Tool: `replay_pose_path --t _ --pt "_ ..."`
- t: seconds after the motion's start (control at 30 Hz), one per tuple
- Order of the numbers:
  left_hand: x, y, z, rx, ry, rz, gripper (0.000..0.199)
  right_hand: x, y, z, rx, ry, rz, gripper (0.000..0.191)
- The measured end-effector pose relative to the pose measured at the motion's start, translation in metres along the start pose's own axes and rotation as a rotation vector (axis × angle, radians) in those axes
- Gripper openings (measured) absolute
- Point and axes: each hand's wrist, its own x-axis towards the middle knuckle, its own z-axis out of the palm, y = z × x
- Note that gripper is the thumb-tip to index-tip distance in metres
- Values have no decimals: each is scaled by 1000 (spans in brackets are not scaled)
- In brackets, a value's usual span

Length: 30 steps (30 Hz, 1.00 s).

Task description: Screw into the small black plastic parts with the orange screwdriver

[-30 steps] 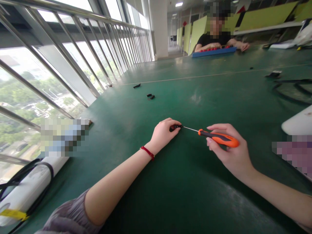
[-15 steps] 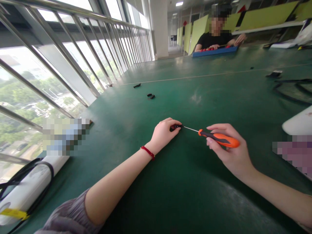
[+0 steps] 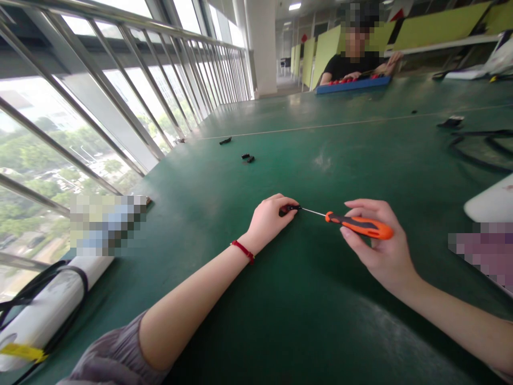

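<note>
Near the middle of the green table (image 3: 280, 299), my left hand (image 3: 270, 216) pinches a small black part (image 3: 294, 207) between thumb and fingers, low over the surface. The tip of a screwdriver (image 3: 360, 225) with an orange and dark grey handle meets the right end of that part. Its thin metal shaft points left and lies almost level. My right hand (image 3: 380, 240) holds the handle from the right with thumb and fingers. Much of the black part is hidden by my left fingers.
Small black pieces (image 3: 248, 158) and another black piece (image 3: 225, 140) lie farther back. A white cylinder with black cable (image 3: 44, 310) is at the left, beside the railing. Black cables (image 3: 476, 152) lie at the right. Across the table sits a person (image 3: 352, 67) behind a blue tray (image 3: 352, 86).
The fingers of my right hand have shifted around the screwdriver handle, and the handle has turned slightly. My left hand and the black part have stayed in place.
</note>
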Motion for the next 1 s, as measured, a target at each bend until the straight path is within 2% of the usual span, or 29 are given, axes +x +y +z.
replay_pose_path --t 0.13,0.33,0.47,0.53,0.6,0.7,0.8,1.0 --pt "0 -1 1 -4 5 0 19 0 3 -1 41 -24 20 34" --pt "0 -1 1 -8 7 5 19 -2 0 -2 14 -117 110 12" --pt "0 -1 1 2 2 5 19 -1 4 0 -25 50 46 20" --pt "0 -1 1 4 4 5 19 0 5 0 -17 94 15 23" --pt "0 -1 1 1 7 6 19 1 5 -1 2 46 16 25" --pt "0 -1 1 -1 5 4 19 0 1 -2 -10 -61 59 15" --pt "0 0 0 -3 6 2 19 -1 -2 -2 -10 -94 96 8" --pt "0 0 0 -2 6 2 19 0 2 0 -22 87 11 24"
